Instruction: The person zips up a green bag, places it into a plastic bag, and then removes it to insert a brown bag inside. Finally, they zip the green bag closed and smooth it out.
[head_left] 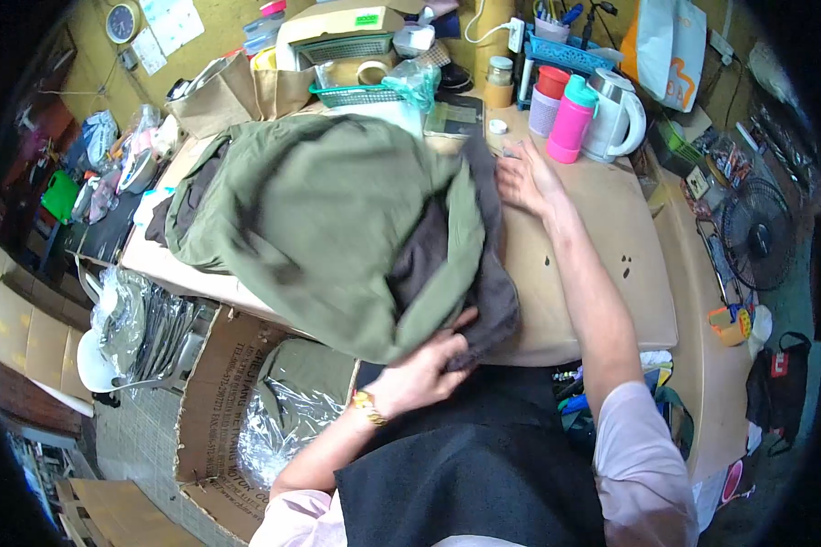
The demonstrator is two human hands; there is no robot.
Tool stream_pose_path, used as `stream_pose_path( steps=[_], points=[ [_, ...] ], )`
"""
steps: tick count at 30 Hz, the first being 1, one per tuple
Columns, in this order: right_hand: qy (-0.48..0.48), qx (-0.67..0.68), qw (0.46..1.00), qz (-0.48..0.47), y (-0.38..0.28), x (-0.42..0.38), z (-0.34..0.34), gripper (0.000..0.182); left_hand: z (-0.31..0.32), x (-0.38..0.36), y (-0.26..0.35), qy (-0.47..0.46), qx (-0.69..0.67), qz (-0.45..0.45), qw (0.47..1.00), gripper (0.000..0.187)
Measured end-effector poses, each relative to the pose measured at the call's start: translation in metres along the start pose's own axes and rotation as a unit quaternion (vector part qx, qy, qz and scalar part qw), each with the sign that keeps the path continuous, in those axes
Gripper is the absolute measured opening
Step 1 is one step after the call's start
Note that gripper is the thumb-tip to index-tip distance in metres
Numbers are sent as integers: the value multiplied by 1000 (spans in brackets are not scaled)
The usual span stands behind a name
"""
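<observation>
An olive green garment [337,201] with a dark brown lining [497,273] lies bunched across the padded tan table top [593,264], partly blurred. At its near edge, my left hand [424,372], with a gold watch at the wrist, has its fingers closed on the cloth. Beside the far right edge of the lining, my right hand [524,178] is open, fingers spread and pointing left, with no cloth in its grasp.
Below the table's front edge stands an open cardboard box [214,410] with plastic-wrapped green clothing. Along the back right are a pink bottle [570,123], a kettle [611,114] and cups. A green basket [360,94] and paper bag [214,98] sit behind the garment.
</observation>
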State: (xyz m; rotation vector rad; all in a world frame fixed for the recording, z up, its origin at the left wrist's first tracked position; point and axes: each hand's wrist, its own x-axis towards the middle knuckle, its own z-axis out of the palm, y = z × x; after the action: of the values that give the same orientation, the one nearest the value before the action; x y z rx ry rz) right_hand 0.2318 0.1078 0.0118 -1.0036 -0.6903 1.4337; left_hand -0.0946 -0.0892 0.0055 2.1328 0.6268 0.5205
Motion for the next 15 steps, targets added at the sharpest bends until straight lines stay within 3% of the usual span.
stream_pose_path(
  steps=[1, 3, 4, 5, 6, 8, 9, 10, 11, 13, 15],
  points=[
    [23, -25, 999, 12, 16, -16, -5, 66, 21, 1, -18, -6, 0, 10, 1000, 20],
    [42, -53, 997, 23, 46, -38, -9, 75, 36, 3, -19, -24, 124, 73, 989, 25],
    [41, -161, 984, -61, 64, -46, -10, 75, 40, 3, -15, -38, 153, 84, 984, 28],
    [42, -266, 952, -144, 74, -49, -10, 77, 41, 4, -11, -106, 8, 47, 993, 33],
    [43, -265, 952, -143, 79, -49, -12, 77, 39, 2, -6, -73, 47, 119, 989, 37],
    [53, -438, 871, -216, 87, -50, -13, 74, 9, 10, 21, -226, -57, 58, 971, 28],
    [71, -479, 846, -223, 87, -56, -8, 59, -12, 10, 40, -205, -126, 16, 970, 21],
    [72, -480, 846, -221, 89, -54, -8, 59, -31, 9, 51, -182, -195, -26, 963, 16],
    [86, -456, 855, -231, 92, -52, -9, 52, -39, 6, 49, -55, -183, -16, 981, 18],
    [100, -431, 863, -242, 97, -47, -10, 45, -52, 15, 21, 164, -32, -53, 984, 27],
    [130, -416, 855, -282, 101, -45, -8, 32, -66, 38, -18, 266, 151, -3, 952, 19]
  ],
)
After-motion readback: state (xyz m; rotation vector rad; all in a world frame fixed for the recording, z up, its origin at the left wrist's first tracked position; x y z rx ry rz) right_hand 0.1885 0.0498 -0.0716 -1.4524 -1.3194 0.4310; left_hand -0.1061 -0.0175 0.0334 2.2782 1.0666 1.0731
